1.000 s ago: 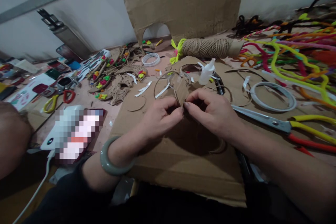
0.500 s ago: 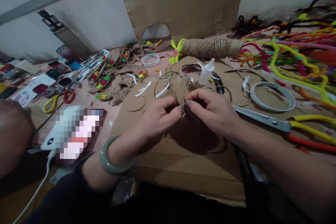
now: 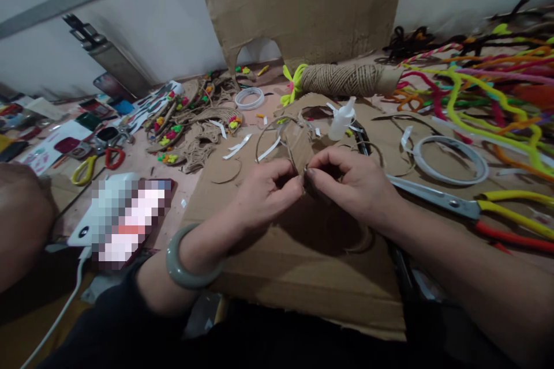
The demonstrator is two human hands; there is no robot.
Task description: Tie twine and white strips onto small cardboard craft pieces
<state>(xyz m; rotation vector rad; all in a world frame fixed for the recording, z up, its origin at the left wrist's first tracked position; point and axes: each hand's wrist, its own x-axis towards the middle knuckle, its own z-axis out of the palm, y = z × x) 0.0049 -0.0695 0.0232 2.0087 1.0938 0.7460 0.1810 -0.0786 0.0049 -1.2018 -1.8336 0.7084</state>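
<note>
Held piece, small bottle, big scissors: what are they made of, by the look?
Held piece: likely cardboard, matte, from its flat brown face.
Small bottle: probably plastic, smooth; its body is whitish and translucent.
Big scissors: metal blades, from the grey sheen; yellow and red handles, perhaps plastic or rubber-covered.

Craft workshop, twine roll (image 3: pixel 341 81), large scissors (image 3: pixel 453 203)

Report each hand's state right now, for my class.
Left hand: closed, pinching the small cardboard piece.
Right hand: closed, pinching at the same piece's near end.
</note>
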